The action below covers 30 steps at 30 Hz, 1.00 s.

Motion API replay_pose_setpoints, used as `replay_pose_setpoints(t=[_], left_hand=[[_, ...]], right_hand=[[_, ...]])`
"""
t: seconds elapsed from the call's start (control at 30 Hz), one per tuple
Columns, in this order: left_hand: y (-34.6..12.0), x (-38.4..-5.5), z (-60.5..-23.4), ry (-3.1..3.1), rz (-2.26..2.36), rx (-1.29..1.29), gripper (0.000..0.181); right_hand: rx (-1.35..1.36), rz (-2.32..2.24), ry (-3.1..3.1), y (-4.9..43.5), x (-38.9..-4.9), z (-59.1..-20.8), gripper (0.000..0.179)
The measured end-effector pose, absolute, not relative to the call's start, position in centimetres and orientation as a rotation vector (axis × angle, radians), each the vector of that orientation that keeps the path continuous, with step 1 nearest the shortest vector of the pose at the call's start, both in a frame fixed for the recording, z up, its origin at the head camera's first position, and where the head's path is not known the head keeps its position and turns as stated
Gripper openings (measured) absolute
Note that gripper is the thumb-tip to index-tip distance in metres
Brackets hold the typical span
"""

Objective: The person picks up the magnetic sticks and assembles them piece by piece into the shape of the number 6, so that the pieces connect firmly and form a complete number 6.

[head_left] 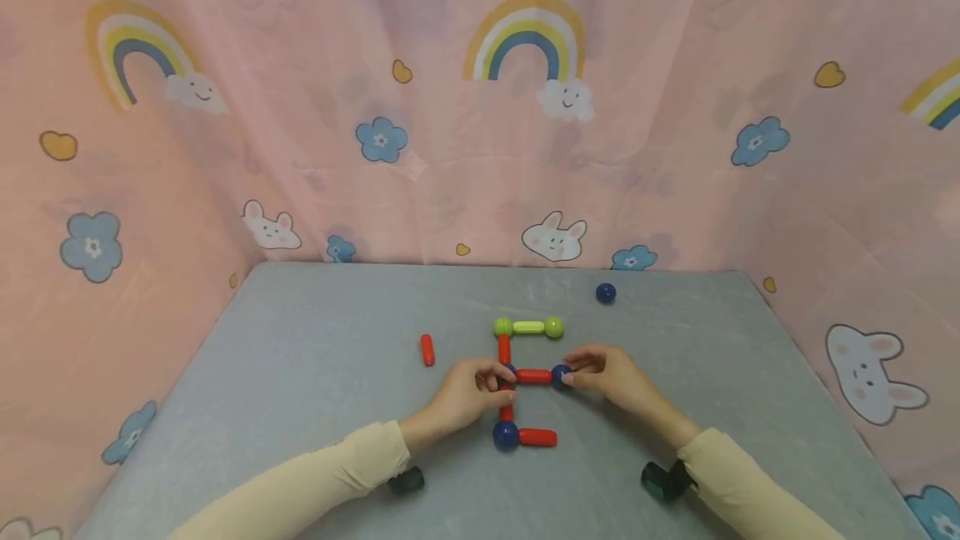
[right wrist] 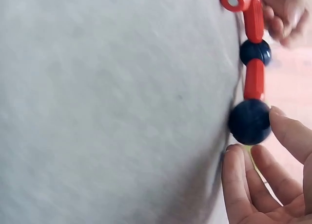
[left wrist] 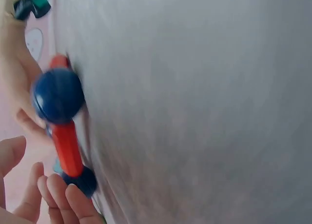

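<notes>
A flat figure of magnetic rods and balls lies on the table. Its blue middle ball (right wrist: 256, 52) joins red rods, and one red rod (head_left: 534, 376) leads right to a blue end ball (head_left: 560, 376). My right hand (head_left: 613, 375) pinches that end ball loosely, thumb on its side. Beside the middle ball is my left hand (head_left: 467, 397), thumb and fingers apart in the left wrist view. Nearer me, a larger-looking blue ball (head_left: 506, 436) carries a red rod (head_left: 537, 437). At the far end, a green rod (head_left: 528, 327) links two green balls (head_left: 553, 327).
A loose red rod (head_left: 427, 350) lies left of the figure. Farther back on the right sits a single blue ball (head_left: 606, 293). Dark wrist devices (head_left: 664, 482) show below the sleeves. A pink patterned curtain (head_left: 450, 190) surrounds the grey table (head_left: 322, 315).
</notes>
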<state>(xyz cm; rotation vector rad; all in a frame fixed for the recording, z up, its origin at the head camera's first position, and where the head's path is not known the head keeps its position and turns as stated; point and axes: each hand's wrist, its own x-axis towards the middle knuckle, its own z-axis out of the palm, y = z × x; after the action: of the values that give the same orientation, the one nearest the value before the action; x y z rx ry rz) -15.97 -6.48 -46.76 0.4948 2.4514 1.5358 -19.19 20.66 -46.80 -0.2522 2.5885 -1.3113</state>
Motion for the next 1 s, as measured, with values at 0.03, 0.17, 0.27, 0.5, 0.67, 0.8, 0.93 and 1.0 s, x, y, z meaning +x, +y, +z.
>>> replay_pose_setpoints(t=[0.03,0.17,0.27,0.5,0.67,0.8,0.93,1.0], left_hand=[[-6.6,-15.6,-46.7,2.44,1.532,0.488,0.022],[-7.2,-13.9,-46.8,2.405,1.537,0.435,0.025],[-7.3,-12.6,-46.9,2.391,1.553,0.375,0.028],[-7.3,-10.8,-47.1,2.335,1.574,0.276,0.036],[-7.4,-10.3,-47.3,2.221,1.6,0.207,0.035],[-7.3,-10.0,-47.5,2.083,1.66,0.145,0.033],[-7.3,-9.9,-47.6,1.992,1.722,0.124,0.032],[-7.3,-9.9,-47.6,1.973,1.733,0.128,0.031]], right_hand=[[-0.247,-1.31,2.592,20.6,-19.4,-46.6,0.039],[-0.256,-1.309,2.631,20.1,-20.2,-45.7,0.035],[-0.275,-1.295,2.67,19.0,-20.9,-44.9,0.035],[-0.414,-1.317,2.641,14.3,-22.8,-43.4,0.036],[-0.527,-1.333,2.539,10.3,-24.3,-42.3,0.035],[-0.576,-1.28,2.505,7.5,-25.4,-42.1,0.033],[-0.603,-1.242,2.469,5.3,-26.2,-42.8,0.033],[-0.605,-1.217,2.454,4.4,-26.6,-43.3,0.033]])
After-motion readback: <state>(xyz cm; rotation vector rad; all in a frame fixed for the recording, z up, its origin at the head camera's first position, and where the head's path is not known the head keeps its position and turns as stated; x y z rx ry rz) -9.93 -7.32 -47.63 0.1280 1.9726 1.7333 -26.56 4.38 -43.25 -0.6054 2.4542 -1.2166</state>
